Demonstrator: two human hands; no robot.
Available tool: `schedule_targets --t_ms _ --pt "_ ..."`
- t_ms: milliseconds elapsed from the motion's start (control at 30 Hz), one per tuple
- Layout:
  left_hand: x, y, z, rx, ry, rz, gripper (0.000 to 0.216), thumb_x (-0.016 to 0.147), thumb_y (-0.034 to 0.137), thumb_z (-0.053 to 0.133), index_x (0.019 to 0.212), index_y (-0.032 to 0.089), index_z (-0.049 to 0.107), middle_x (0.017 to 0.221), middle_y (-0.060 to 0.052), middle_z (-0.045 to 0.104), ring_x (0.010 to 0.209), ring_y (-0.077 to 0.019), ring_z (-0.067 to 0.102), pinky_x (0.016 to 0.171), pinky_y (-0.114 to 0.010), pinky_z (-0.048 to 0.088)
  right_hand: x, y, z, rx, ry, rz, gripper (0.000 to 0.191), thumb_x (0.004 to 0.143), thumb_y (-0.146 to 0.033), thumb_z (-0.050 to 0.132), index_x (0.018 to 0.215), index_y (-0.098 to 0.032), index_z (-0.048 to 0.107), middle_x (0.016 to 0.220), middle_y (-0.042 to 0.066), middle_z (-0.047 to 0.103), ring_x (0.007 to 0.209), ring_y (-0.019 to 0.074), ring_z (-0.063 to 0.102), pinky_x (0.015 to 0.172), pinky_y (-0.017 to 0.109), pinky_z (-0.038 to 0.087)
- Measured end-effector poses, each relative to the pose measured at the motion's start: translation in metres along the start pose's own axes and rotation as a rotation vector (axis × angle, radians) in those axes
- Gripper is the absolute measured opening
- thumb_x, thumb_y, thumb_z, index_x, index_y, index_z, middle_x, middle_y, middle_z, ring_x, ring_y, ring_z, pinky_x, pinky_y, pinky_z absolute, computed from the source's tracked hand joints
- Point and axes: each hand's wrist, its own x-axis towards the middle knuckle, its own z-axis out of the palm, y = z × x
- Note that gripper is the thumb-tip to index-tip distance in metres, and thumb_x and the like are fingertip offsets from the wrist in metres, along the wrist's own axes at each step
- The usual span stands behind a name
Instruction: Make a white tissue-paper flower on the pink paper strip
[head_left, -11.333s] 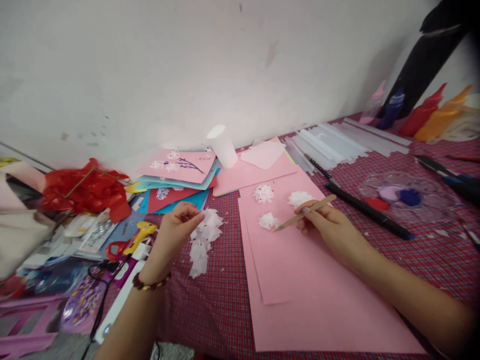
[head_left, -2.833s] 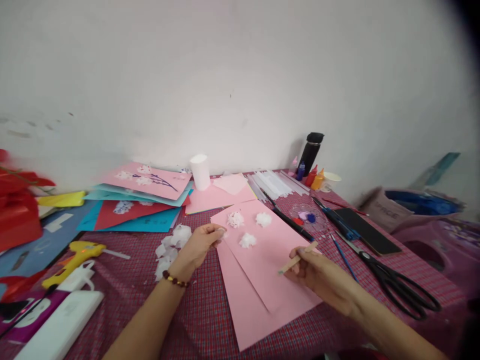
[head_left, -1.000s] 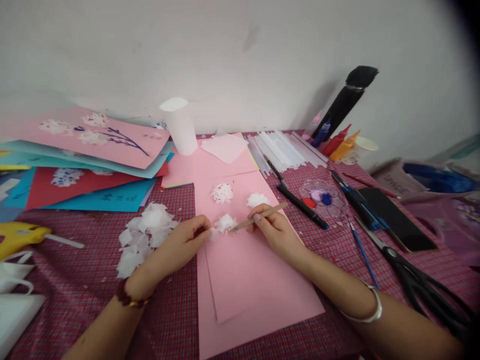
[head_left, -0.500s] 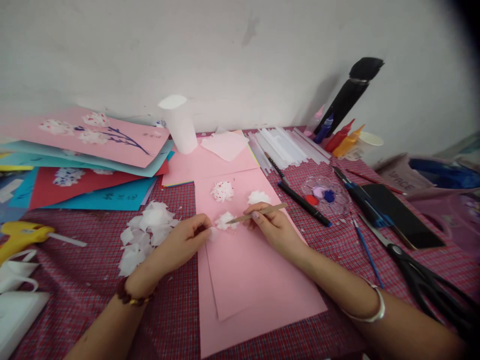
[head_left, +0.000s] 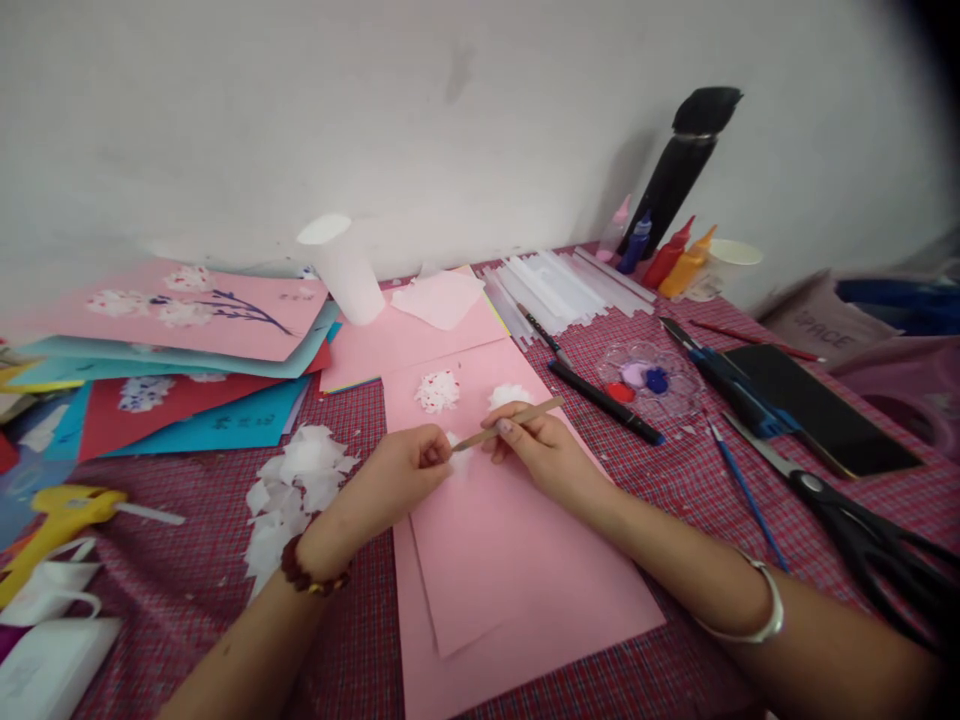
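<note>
My right hand (head_left: 544, 455) pinches a thin wooden stick (head_left: 510, 423), its tip pointing left at a small white tissue tuft (head_left: 459, 452) on the pink paper sheet (head_left: 495, 540). My left hand (head_left: 405, 475) is closed, fingertips pinched together right at that tuft and the stick's tip. What those fingers hold is too small to make out. Two more tissue flowers lie just beyond: a red-speckled flower (head_left: 437, 391) and a plain white flower (head_left: 508, 396). A pile of white tissue pieces (head_left: 294, 490) sits left of my left wrist.
Stacked coloured cards (head_left: 187, 370) lie at the left, a white paper roll (head_left: 341, 268) behind. A paint palette (head_left: 649, 380), black pens (head_left: 604, 400), brushes, black scissors (head_left: 862, 530) and a phone (head_left: 817, 410) fill the right. Paint bottles (head_left: 675, 262) and a black flask (head_left: 679, 170) stand by the wall. A yellow glue gun (head_left: 56, 520) lies at the left.
My left hand has moved right, up onto the pink sheet, and now pinches at the nearest tissue tuft, covering most of it. The right hand with the stick has barely moved.
</note>
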Motion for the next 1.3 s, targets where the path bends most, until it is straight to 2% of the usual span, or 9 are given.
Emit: schedule_targets --t_ms 167,267,600,867,1000,1067,1100,1233,1300 --pt "0.003 -0.010 0.004 -0.047 0.046 -0.017 0.004 0.068 0.017 0.053 0.070 0.019 0.050 0.057 0.007 0.045 0.053 -0.0090 0.040 0.048 -0.020 0.027 -0.005 -0.006 -0.003 0.124 0.102 -0.019 0.015 0.087 -0.031 0.050 0.081 -0.019 0.057 0.062 -0.001 0.059 0.058 0.0127 0.057 0.058 0.027 0.046" --pt "0.003 -0.012 0.005 -0.090 0.056 -0.023 0.005 0.068 0.018 0.054 0.070 0.018 0.049 0.059 0.006 0.046 0.054 -0.0092 0.041 0.048 -0.021 0.028 -0.011 -0.012 -0.002 0.099 0.071 -0.042 0.018 0.087 -0.033 0.048 0.077 -0.020 0.055 0.058 -0.002 0.056 0.056 0.0128 0.054 0.057 0.027 0.045" --pt "0.004 -0.009 0.005 -0.120 0.073 -0.052 0.004 0.069 0.020 0.054 0.070 0.018 0.050 0.057 0.006 0.046 0.051 -0.0090 0.041 0.046 -0.021 0.027 -0.016 0.001 0.000 -0.273 -0.082 -0.156 0.018 0.093 -0.024 0.039 0.087 -0.020 0.055 0.072 0.000 0.054 0.065 0.0132 0.053 0.062 0.026 0.044" --pt "0.004 -0.007 0.004 -0.257 0.126 -0.104 0.007 0.073 0.022 0.053 0.070 0.017 0.051 0.054 0.007 0.044 0.046 -0.0071 0.037 0.044 -0.020 0.026 -0.022 -0.009 -0.001 -0.595 -0.177 -0.374 0.018 0.093 -0.016 0.039 0.095 -0.019 0.057 0.083 0.005 0.058 0.079 0.0157 0.055 0.072 0.029 0.045" --pt "0.006 -0.015 0.005 -0.227 0.144 -0.061 0.006 0.073 0.022 0.054 0.071 0.017 0.052 0.056 0.006 0.047 0.048 -0.0075 0.038 0.045 -0.020 0.027 -0.026 -0.014 -0.001 -0.679 -0.283 -0.392 0.019 0.093 -0.016 0.039 0.095 -0.018 0.058 0.085 0.006 0.057 0.079 0.0166 0.055 0.071 0.031 0.044" --pt "0.006 -0.016 0.006 -0.208 0.154 -0.051 0.006 0.073 0.022 0.053 0.070 0.017 0.052 0.057 0.006 0.047 0.049 -0.0077 0.039 0.045 -0.020 0.028 -0.026 -0.013 -0.002 -0.631 -0.283 -0.358 0.018 0.092 -0.017 0.041 0.095 -0.018 0.059 0.086 0.007 0.058 0.080 0.0172 0.056 0.072 0.032 0.044" --pt "0.005 -0.016 0.007 -0.206 0.157 -0.054 0.006 0.073 0.022 0.053 0.070 0.017 0.052 0.057 0.006 0.047 0.049 -0.0077 0.039 0.045 -0.020 0.028 -0.026 -0.013 -0.003 -0.553 -0.242 -0.326 0.017 0.092 -0.018 0.042 0.095 -0.018 0.059 0.086 0.006 0.058 0.079 0.0170 0.056 0.072 0.032 0.044" --pt "0.002 -0.005 0.007 -0.264 0.138 -0.095 0.008 0.071 0.023 0.054 0.067 0.017 0.051 0.054 0.006 0.044 0.046 -0.0073 0.038 0.043 -0.020 0.028 -0.020 -0.004 -0.007 -0.068 0.085 -0.129 0.016 0.093 -0.027 0.042 0.088 -0.020 0.057 0.071 0.002 0.057 0.063 0.0149 0.055 0.060 0.028 0.045" --pt "-0.002 0.006 -0.004 -0.332 0.144 -0.100 0.009 0.068 0.025 0.056 0.066 0.017 0.052 0.052 0.006 0.045 0.046 -0.0077 0.040 0.044 -0.020 0.030 -0.018 0.002 -0.012 0.089 0.162 -0.030 0.019 0.093 -0.031 0.042 0.087 -0.021 0.056 0.067 0.001 0.058 0.059 0.0147 0.055 0.057 0.028 0.044"
